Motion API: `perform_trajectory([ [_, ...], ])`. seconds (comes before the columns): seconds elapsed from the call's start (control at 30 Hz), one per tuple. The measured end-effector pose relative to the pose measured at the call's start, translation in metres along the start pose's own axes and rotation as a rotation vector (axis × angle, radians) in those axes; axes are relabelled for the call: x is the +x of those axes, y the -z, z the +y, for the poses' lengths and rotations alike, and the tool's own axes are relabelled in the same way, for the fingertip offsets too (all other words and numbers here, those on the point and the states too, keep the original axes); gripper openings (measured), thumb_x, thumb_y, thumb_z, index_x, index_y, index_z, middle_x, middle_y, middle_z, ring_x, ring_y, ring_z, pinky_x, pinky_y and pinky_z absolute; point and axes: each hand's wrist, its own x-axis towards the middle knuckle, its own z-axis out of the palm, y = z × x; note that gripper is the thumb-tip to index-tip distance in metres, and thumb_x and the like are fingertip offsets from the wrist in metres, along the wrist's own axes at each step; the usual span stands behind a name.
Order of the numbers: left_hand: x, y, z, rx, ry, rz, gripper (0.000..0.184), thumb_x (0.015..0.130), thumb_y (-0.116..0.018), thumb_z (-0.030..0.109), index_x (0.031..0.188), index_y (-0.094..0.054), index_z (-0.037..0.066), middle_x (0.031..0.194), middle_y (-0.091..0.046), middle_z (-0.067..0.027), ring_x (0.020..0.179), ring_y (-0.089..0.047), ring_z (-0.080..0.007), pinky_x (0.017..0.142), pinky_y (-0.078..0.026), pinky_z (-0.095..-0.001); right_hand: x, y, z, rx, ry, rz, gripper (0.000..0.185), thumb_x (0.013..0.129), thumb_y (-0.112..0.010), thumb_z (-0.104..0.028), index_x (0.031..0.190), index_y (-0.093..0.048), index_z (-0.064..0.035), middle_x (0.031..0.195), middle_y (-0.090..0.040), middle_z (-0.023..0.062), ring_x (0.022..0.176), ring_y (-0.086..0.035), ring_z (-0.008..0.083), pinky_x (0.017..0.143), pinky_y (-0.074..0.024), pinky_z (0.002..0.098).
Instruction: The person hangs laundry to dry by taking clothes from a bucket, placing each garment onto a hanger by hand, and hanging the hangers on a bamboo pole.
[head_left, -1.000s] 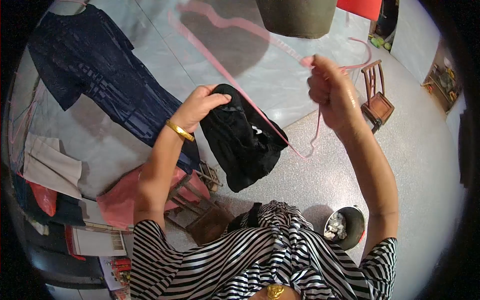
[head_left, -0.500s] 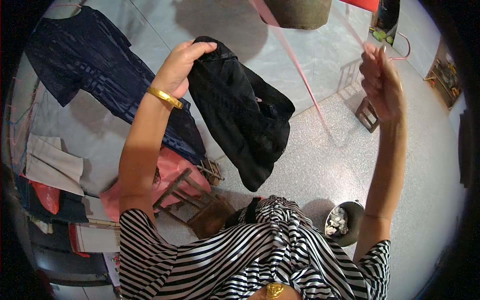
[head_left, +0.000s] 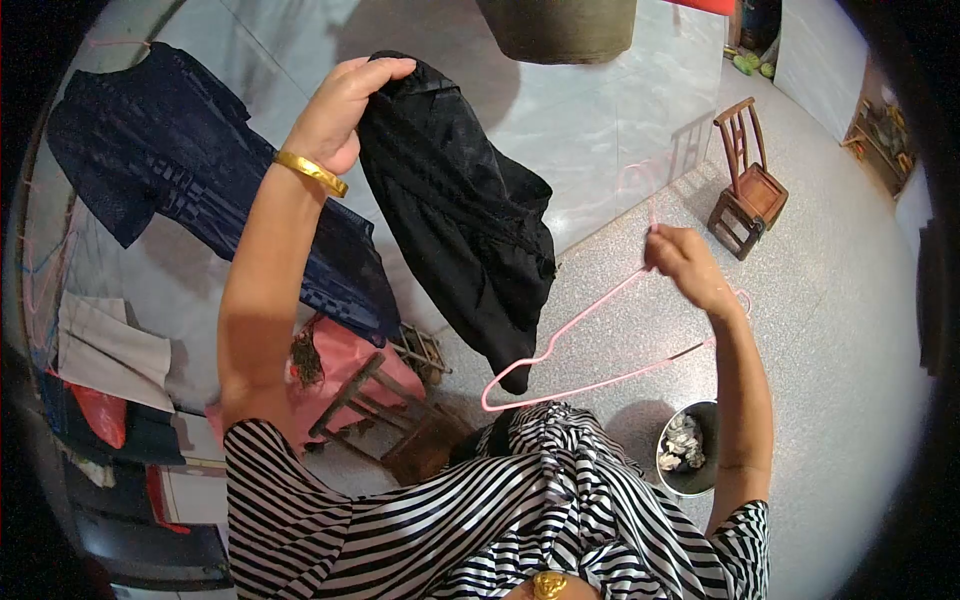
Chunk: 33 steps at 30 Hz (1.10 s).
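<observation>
My left hand [head_left: 338, 108], with a gold bangle at its wrist, is closed on the upper edge of a black garment [head_left: 460, 215]. The cloth hangs down in folds, and its exact kind does not show. My right hand [head_left: 688, 266] grips a pink clothes hanger [head_left: 590, 386] near its neck. The hook points up, away from me, and one end of the hanger reaches left to the bottom of the black garment, overlapping it in view; whether they touch I cannot tell.
A dark blue garment [head_left: 215, 185] hangs at the left. A wooden chair [head_left: 385, 425] stands below it beside pink cloth [head_left: 330, 365]. Near my right arm is a metal bucket [head_left: 705, 455] with cloth inside. Farther right stands a small wooden chair [head_left: 755, 190].
My right hand has come down and inward, swinging the pink hanger from high up to beside the black garment. My left hand has shifted slightly left and up with the garment.
</observation>
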Motion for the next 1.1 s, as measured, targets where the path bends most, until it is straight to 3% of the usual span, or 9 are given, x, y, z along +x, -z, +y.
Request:
perform_trajectory([
  [0.07, 0.004, -0.001, 0.000, 0.004, -0.006, -0.014, 0.016, 0.070, -0.054, 0.016, 0.074, -0.056, 0.002, 0.073, -0.056, -0.0042, 0.069, -0.050, -0.0116, 0.067, -0.037, -0.0236, 0.005, -0.012, -0.018, -0.232, 0.064, -0.064, 0.030, 0.078, -0.038, -0.024, 0.067, -0.051, 0.0011, 0.062, -0.053, 0.0169, 0.060, -0.052, 0.0313, 0.058, -0.0391, 0.0367],
  [0.13, 0.012, -0.001, 0.000, 0.017, -0.011, 0.010, 0.015, 0.070, -0.054, 0.016, 0.074, -0.056, 0.002, 0.071, -0.056, -0.0040, 0.068, -0.050, -0.0113, 0.065, -0.037, -0.0232, 0.014, -0.024, -0.024, -0.300, 0.124, -0.080, 0.030, 0.078, -0.037, -0.023, 0.067, -0.051, 0.0004, 0.061, -0.053, 0.0172, 0.060, -0.051, 0.0342, 0.057, -0.0392, 0.0399],
  [0.67, 0.052, -0.005, 0.009, 0.028, -0.022, 0.017, 0.012, 0.071, -0.053, 0.011, 0.077, -0.054, 0.000, 0.073, -0.057, -0.0058, 0.064, -0.054, -0.0120, 0.058, -0.044, -0.0234, 0.046, -0.061, -0.037, -0.541, 0.227, -0.123, 0.026, 0.077, -0.039, -0.022, 0.071, -0.050, 0.0016, 0.058, -0.050, 0.0209, 0.060, -0.050, 0.0351, 0.055, -0.0389, 0.0423],
  [0.73, 0.061, -0.003, 0.009, -0.002, 0.018, 0.040, 0.014, 0.070, -0.054, 0.012, 0.079, -0.054, 0.000, 0.073, -0.057, -0.0063, 0.064, -0.053, -0.0124, 0.060, -0.044, -0.0242, 0.053, -0.062, -0.029, -0.347, 0.303, -0.319, 0.031, 0.075, -0.035, -0.024, 0.068, -0.052, 0.0005, 0.063, -0.052, 0.0218, 0.062, -0.051, 0.0368, 0.058, -0.0412, 0.0413],
  [0.77, 0.066, -0.001, 0.006, -0.003, 0.014, 0.041, 0.014, 0.070, -0.054, 0.012, 0.079, -0.054, 0.000, 0.073, -0.057, -0.0063, 0.064, -0.053, -0.0124, 0.060, -0.044, -0.0242, 0.061, -0.065, -0.018, -0.142, 0.319, -0.374, 0.030, 0.074, -0.038, -0.024, 0.064, -0.051, 0.0005, 0.057, -0.052, 0.0160, 0.053, -0.052, 0.0277, 0.051, -0.0413, 0.0332],
  [0.8, 0.072, 0.000, 0.001, -0.021, 0.042, 0.031, 0.016, 0.070, -0.054, 0.012, 0.080, -0.053, 0.000, 0.074, -0.056, -0.0067, 0.065, -0.053, -0.0132, 0.061, -0.043, -0.0248, 0.066, -0.064, -0.018, -0.145, 0.323, -0.373, 0.030, 0.074, -0.038, -0.024, 0.064, -0.051, 0.0005, 0.057, -0.052, 0.0160, 0.053, -0.052, 0.0277, 0.051, -0.0413, 0.0332],
  [0.87, 0.084, 0.004, -0.013, 0.049, 0.092, 0.046, 0.021, 0.068, -0.055, 0.014, 0.082, -0.051, -0.001, 0.078, -0.056, -0.0081, 0.069, -0.053, -0.0157, 0.065, -0.042, -0.0262, 0.075, -0.062, -0.024, 0.421, 0.208, -0.461, 0.028, 0.074, -0.041, -0.024, 0.060, -0.049, -0.0016, 0.053, -0.048, 0.0048, 0.047, -0.045, 0.0127, 0.045, -0.0363, 0.0233],
  [0.9, 0.087, 0.006, -0.023, 0.119, 0.104, 0.024, 0.021, 0.068, -0.055, 0.014, 0.082, -0.051, -0.001, 0.079, -0.056, -0.0081, 0.070, -0.053, -0.0158, 0.065, -0.042, -0.0266, 0.075, -0.057, -0.036, 0.523, 0.169, -0.447, 0.028, 0.076, -0.044, -0.029, 0.061, -0.048, -0.0057, 0.053, -0.042, -0.0030, 0.047, -0.035, 0.0042, 0.042, -0.0292, 0.0165],
  [1.1, 0.051, -0.004, -0.055, 0.534, 0.021, -0.184, 0.034, 0.070, -0.054, 0.018, 0.094, -0.048, -0.005, 0.082, -0.055, -0.0051, 0.078, -0.048, -0.0116, 0.071, -0.038, -0.0244, 0.095, -0.017, -0.054, 0.946, 0.198, -0.042, 0.027, 0.078, -0.044, -0.033, 0.064, -0.046, -0.0108, 0.046, -0.031, -0.0064, 0.038, -0.023, 0.0033, 0.035, -0.0158, 0.0182],
])
